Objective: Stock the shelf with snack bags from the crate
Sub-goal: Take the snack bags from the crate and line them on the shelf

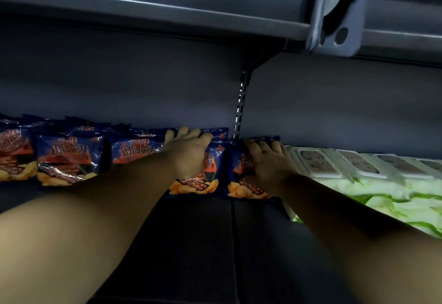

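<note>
Five blue snack bags stand upright in the front row at the back of the dark shelf [203, 232]; more tops show behind on the left, count unclear. Left hand [189, 153] grips the top edge of the fourth bag [198, 184], fingers curled over it. Right hand [267, 160] holds the fifth bag [241, 184], fingers over its top right corner. Right of that: white-green packs [382, 191], number not countable. Crate not in view.
</note>
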Available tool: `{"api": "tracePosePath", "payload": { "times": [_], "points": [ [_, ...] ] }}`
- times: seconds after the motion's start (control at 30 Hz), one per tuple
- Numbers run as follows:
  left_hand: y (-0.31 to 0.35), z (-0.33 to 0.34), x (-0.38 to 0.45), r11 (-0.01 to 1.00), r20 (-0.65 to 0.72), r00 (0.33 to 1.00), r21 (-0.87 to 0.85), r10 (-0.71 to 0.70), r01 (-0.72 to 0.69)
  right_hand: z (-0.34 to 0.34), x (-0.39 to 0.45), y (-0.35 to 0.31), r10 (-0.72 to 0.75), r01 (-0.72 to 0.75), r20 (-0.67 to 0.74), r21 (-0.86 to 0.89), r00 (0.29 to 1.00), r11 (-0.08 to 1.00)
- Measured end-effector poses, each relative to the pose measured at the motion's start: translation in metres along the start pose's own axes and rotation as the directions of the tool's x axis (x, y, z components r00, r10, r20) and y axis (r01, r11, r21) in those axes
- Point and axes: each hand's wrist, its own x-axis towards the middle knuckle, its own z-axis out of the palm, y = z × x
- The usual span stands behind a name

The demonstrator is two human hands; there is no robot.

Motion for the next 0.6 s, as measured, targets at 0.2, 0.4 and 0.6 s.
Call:
{"api": "tracePosePath", "payload": {
  "times": [0.2, 0.4, 0.6],
  "points": [
    [0.003, 0.003, -0.002, 0.999, -0.079, 0.997, 0.042, 0.006, -0.003, 0.002, 0.0, -0.003, -0.006, 0.005, -0.007, -0.067, 1.0, 0.998],
    [0.009, 0.006, -0.014, 0.999, -0.114, 0.993, 0.051, 0.014, -0.009, -0.001, -0.005, -0.008, -0.01, 0.009, -0.02, -0.052, 1.0, 0.999],
    [0.014, 0.005, -0.026, 0.998, -0.159, 0.987, 0.056, -0.024, 0.033, -0.003, -0.012, -0.01, -0.015, 0.015, -0.032, -0.025, 0.999, 1.0]
  ]
}}
